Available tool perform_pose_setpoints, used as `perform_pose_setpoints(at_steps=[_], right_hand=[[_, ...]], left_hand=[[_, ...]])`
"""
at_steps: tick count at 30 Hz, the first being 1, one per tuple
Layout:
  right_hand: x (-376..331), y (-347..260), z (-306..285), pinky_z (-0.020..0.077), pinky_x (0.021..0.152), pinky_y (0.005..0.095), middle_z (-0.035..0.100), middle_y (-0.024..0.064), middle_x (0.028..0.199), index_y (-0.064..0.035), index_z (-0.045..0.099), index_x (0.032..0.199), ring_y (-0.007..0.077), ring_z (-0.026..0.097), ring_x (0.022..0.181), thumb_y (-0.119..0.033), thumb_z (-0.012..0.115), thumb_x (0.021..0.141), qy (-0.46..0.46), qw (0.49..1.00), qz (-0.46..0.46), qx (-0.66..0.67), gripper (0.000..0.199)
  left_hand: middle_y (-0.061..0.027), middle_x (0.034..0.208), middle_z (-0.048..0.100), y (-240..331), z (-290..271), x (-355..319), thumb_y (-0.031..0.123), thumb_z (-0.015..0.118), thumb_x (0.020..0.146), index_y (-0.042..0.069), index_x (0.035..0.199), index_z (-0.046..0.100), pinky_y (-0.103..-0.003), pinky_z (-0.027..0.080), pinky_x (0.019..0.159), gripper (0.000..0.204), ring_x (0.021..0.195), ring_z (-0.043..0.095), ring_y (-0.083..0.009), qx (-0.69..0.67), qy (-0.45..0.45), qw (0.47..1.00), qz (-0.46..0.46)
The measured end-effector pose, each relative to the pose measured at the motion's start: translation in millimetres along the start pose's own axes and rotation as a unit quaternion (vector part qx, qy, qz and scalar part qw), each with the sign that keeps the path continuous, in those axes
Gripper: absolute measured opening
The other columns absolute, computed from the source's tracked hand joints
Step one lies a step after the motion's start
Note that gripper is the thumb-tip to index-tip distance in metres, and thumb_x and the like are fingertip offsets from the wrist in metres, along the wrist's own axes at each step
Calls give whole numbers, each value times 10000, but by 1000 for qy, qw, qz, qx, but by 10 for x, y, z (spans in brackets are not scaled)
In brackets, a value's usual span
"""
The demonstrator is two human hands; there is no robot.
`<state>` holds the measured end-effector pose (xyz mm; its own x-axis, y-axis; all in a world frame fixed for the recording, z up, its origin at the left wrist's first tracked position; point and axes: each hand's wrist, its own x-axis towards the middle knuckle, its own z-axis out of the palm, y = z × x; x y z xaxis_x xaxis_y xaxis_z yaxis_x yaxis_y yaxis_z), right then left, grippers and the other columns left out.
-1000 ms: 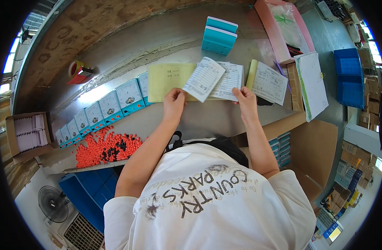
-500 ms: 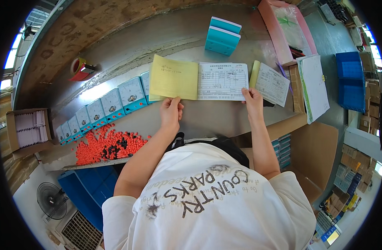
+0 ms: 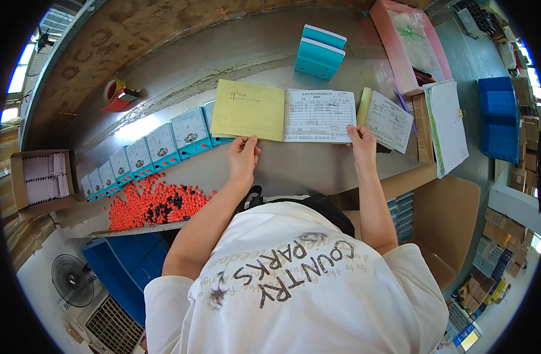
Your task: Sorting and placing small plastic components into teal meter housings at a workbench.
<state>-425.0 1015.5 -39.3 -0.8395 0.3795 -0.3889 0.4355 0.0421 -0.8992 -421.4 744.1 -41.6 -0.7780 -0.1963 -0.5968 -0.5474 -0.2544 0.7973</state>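
An open pad [image 3: 285, 113] lies on the grey metal bench [image 3: 223, 65], a yellow page on its left and a white printed form on its right. My left hand [image 3: 242, 158] pinches the lower edge of the yellow page. My right hand [image 3: 363, 144] holds the lower right corner of the white form. A second open booklet [image 3: 385, 118] lies just right of the pad, next to my right hand.
A row of teal square meters [image 3: 146, 154] runs left of the pad, above a heap of small orange parts [image 3: 152, 203]. Two teal boxes [image 3: 319, 52] stand behind. A red tape dispenser [image 3: 118, 95], a pink tray [image 3: 407, 44], a paper stack [image 3: 448, 127] and blue bins [image 3: 498, 118] surround.
A page that was lifted mid-turn a second ago now lies flat. The pad is spread open, and both hands have settled on its lower edge.
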Motion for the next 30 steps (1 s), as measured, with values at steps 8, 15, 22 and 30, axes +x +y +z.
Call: perform_pose_setpoints(at_steps=[8, 15, 22, 30], right_hand=[[8, 19, -2, 387, 536, 180, 577, -24, 717, -38, 601, 818, 32, 466, 605, -197, 572, 891, 6, 1000, 0, -10, 177], [8, 28, -11, 379, 530, 176, 573, -24, 708, -37, 597, 801, 31, 460, 594, -199, 576, 888, 7, 1000, 2, -5, 185], [-8, 14, 5, 378, 523, 190, 570, -4, 679, -3, 601, 783, 41, 461, 579, -159, 589, 877, 11, 1000, 1, 6, 182], [21, 77, 4, 380, 519, 193, 567, -4, 678, -4, 597, 780, 42, 457, 576, -159, 594, 872, 24, 1000, 7, -5, 181]], left_hand=[[-1, 587, 503, 0, -7, -5, 149, 583, 860, 59, 788, 551, -199, 262, 347, 120, 393, 367, -47, 14, 1, 1000, 10], [3, 590, 502, 14, -9, -16, 146, 584, 856, 56, 796, 556, -196, 271, 362, 112, 406, 371, -47, 21, 5, 1000, 2], [-1, 587, 507, -19, -31, 6, 147, 588, 855, 54, 782, 560, -199, 277, 367, 121, 414, 382, -48, 22, -1, 1000, 13], [2, 590, 495, -12, -4, 3, 159, 589, 856, 69, 764, 540, -196, 256, 343, 138, 389, 363, -45, 26, 5, 1000, 15]])
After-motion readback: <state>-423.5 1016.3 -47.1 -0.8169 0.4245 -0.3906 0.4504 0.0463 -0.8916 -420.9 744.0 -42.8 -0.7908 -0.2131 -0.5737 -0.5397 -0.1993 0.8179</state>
